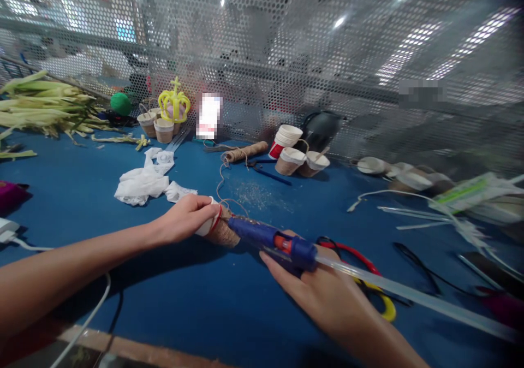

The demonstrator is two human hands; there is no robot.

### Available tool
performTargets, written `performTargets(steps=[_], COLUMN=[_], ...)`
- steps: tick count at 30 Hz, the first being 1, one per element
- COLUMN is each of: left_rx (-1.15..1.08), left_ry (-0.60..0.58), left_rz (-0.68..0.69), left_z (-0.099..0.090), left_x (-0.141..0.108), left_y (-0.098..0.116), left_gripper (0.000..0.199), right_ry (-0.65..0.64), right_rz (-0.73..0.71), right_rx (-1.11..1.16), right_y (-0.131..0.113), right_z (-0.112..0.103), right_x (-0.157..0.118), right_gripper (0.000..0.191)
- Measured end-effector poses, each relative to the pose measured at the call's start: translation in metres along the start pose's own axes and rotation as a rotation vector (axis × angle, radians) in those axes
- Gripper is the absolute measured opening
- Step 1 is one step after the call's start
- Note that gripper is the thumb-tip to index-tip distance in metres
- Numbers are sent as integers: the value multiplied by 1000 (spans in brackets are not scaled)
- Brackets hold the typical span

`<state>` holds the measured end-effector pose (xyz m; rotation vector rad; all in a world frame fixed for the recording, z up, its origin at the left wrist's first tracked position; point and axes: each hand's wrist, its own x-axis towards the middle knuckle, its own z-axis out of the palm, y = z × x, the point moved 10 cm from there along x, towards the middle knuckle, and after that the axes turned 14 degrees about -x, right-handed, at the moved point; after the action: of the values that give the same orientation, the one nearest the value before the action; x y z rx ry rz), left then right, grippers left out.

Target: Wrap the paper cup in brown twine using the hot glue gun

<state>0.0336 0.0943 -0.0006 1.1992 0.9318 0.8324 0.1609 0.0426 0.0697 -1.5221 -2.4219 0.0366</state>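
My left hand [190, 215] grips the rim of a paper cup [223, 232] tipped on its side, its lower part wrapped in brown twine and a red line near the rim. In my right hand [319, 280] is a blue hot glue gun [256, 234], its nozzle at the twine on the cup. A long clear glue stick [393, 289] sticks out of the gun's back toward the lower right. Loose twine runs from the cup to a twine roll [248, 152] behind it. Whether the nozzle touches the twine I cannot tell.
White crumpled cloth [141, 185] lies left of the cup. Behind stand twine-wrapped cups [290, 160] and a yellow crown [174, 103]. Corn husks [45, 106] are heaped at far left. Scissors with red and yellow handles [387, 308] lie by my right hand. A perforated metal screen [254, 46] closes the back.
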Motion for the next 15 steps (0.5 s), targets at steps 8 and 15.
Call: performTargets(steps=[8,15], left_rx=[61,25], left_ry=[5,2], left_rz=[19,11], left_z=[2,1], left_x=[0,1], left_y=[5,0], left_gripper=[30,30], right_ry=[26,6], right_rz=[18,1], right_rx=[40,-11], right_y=[-1,0], right_z=[-9,1], right_x=[3,-1], right_gripper=[13,11])
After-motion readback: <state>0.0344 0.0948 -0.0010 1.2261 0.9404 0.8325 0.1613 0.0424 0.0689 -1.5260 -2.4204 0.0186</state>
